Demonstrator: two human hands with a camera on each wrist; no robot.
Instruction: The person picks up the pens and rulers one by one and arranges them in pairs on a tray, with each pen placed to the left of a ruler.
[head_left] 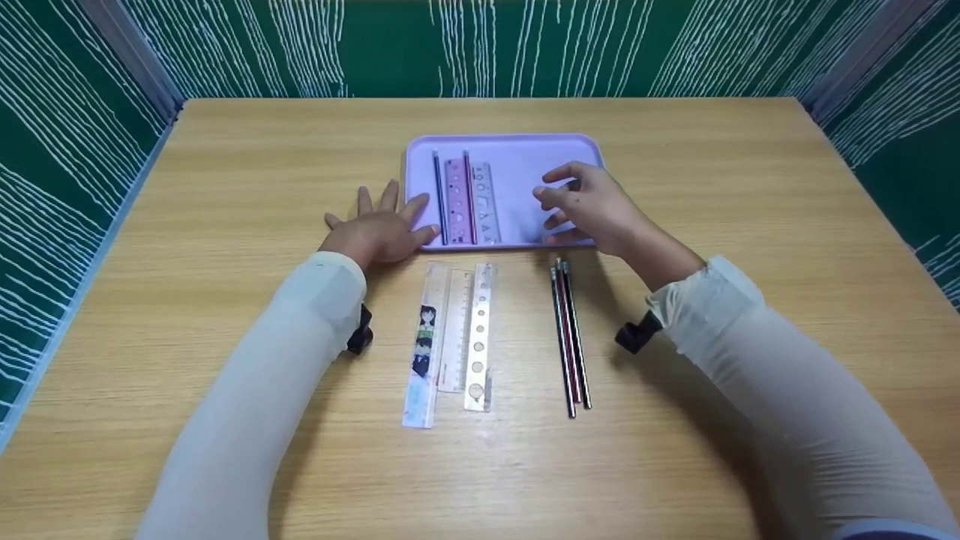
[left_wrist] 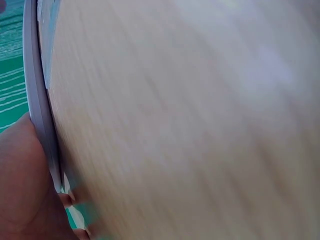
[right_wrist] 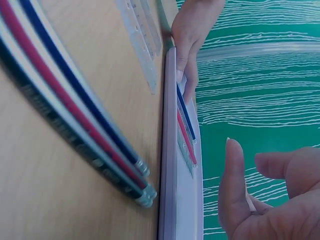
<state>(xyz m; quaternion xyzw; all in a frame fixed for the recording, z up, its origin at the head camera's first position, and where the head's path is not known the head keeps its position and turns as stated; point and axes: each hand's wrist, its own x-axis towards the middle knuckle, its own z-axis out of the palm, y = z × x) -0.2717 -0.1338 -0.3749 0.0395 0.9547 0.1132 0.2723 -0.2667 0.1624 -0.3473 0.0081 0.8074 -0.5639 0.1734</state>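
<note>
Light wood-grain table (head_left: 262, 172), from above.
At the far middle: a purple tray (head_left: 517, 161), round-cornered. Nearer, lengthwise and close together: a ruler printed with cartoon figures (head_left: 424, 345) at left, a shorter clear ruler (head_left: 455, 330) in the middle, a ruler with a row of round holes (head_left: 479, 337) at right. Farther right: three pencils (head_left: 568, 337) side by side, one red between two dark, metal-capped ends toward the tray.

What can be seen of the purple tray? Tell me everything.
The purple tray is a shallow, rimmed rectangle with rounded corners, apparently plastic. It lies flat on the table. Two pencils, a pink ruler and a clear ruler lie in its left part. The left hand touches its near left corner; the right hand is over its right side, contact unclear.
</note>
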